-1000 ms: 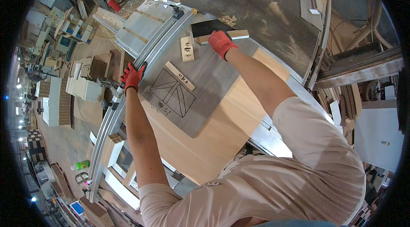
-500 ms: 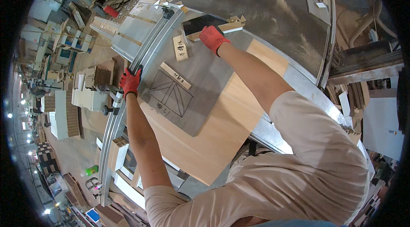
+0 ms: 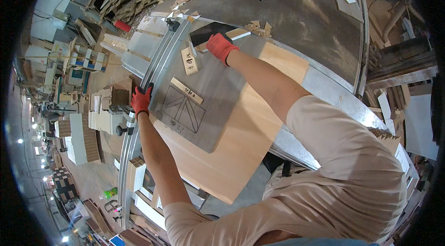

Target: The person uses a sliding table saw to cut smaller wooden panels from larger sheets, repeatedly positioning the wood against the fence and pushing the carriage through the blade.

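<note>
Grey sheet material fills the middle of the head view: a flat grey rectangular panel (image 3: 204,93) with a pencilled square of crossing lines lies on top of a larger pale wood board (image 3: 241,148), both resting on a steel-topped bench (image 3: 296,9). The left hand (image 3: 140,101), in a red glove, is clamped over the panel's left edge, right beside the long metal guide rail (image 3: 153,84); its fingers curl around that edge. The right hand (image 3: 221,47), also red-gloved, presses down on the panel's far end with its fingers bent, just beside a dark flat plate (image 3: 208,33). Two small pale wood strips (image 3: 187,91) sit on the panel.

The panel's long axis runs from the person's near side away toward the rail's far end, roughly parallel to the rail. It looks seated against the rail with both hands steadying it. Small triangular offcuts (image 3: 259,26) scattered on the bench suggest some cutting is already done; the marked lines look uncut.
</note>
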Available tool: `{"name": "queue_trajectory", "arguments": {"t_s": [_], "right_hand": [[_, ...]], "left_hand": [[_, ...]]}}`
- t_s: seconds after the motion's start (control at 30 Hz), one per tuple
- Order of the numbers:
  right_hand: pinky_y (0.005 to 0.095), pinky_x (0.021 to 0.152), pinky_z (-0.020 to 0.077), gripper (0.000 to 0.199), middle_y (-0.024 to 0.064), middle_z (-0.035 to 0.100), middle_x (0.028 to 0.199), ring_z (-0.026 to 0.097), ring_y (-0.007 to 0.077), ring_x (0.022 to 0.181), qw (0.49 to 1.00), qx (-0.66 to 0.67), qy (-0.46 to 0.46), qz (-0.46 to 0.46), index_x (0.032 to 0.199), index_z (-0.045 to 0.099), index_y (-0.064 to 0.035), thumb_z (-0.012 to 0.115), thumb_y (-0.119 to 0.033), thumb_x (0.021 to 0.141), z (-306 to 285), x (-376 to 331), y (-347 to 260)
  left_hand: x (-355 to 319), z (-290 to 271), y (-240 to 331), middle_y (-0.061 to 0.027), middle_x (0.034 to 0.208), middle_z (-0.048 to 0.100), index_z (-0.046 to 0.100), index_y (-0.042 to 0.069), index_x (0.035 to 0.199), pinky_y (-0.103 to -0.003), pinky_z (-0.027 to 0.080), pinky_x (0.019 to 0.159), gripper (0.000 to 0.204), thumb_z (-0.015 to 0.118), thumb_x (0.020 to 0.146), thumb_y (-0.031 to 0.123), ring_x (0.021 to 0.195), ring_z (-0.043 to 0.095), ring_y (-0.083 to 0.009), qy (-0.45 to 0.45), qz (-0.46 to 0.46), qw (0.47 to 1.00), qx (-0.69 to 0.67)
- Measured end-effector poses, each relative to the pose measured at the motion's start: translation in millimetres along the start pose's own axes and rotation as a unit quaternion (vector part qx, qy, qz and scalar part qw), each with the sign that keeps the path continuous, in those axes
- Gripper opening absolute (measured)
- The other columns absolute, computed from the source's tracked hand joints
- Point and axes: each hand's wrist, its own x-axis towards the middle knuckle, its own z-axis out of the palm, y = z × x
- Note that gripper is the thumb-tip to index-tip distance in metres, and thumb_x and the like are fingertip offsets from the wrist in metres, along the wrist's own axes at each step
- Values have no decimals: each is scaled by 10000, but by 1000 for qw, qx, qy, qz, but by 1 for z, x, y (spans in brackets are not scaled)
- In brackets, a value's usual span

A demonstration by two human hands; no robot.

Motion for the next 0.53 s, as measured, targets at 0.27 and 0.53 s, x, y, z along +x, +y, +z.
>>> {"name": "queue_trajectory", "arguments": {"t_s": [0.27, 0.53], "right_hand": [[374, 624, 499, 291, 159, 707, 814, 686, 262, 741, 1000, -8, 2, 9, 981, 685, 73, 599, -130, 791, -4, -7, -2], [406, 640, 500, 315, 136, 711, 859, 686, 268, 761, 999, -6, 7, 46, 1003, 685, 63, 640, -152, 776, 17, 8, -6]], "left_hand": [[-8, -2, 4, -193, 1376, 526, 406, 130, 1457, -496, 369, 1057, 923, 545, 793, 756, 1286, 486, -369, -9, -15, 1000, -7], [-13, -16, 12, -188, 1401, 506, 405, 164, 1455, -527, 344, 1074, 901, 564, 786, 747, 1294, 482, -371, -26, -21, 999, 10]]}}
